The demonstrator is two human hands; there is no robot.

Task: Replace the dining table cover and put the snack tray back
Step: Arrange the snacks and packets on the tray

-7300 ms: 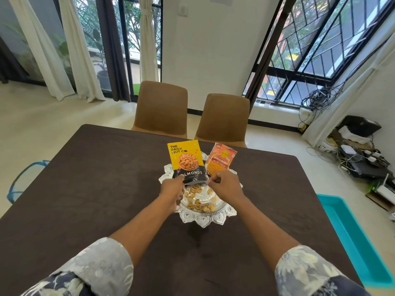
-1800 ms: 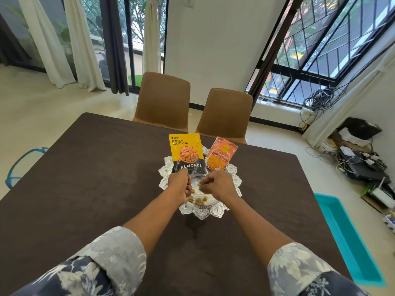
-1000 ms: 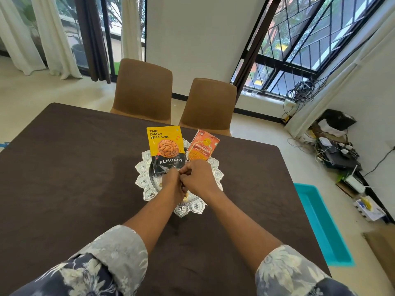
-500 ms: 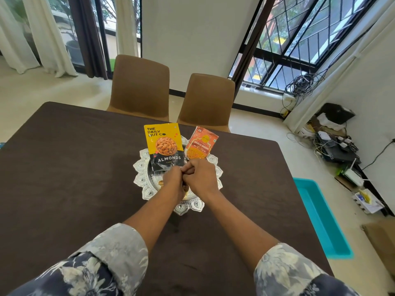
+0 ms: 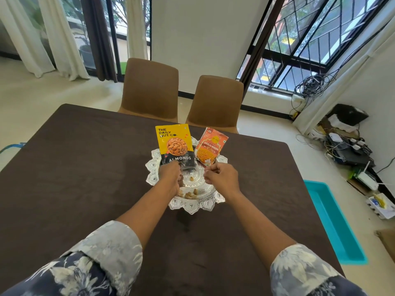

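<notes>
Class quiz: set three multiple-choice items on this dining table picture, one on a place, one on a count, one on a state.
1. Which side of the almonds packet is the orange packet on? A left, B right, C underneath.
2. How many chairs stand beyond the table? A one, B two, C four.
3. The table cover is: A spread on the table, B rolled up, C missing.
Answers: B, it leans right of the yellow one; B, two brown backs show; A, dark cloth covers the top.

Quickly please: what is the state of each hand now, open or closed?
Left hand: fingers curled; whether it holds anything cannot be told.
Right hand: fingers curled; the same, cannot be told.
</notes>
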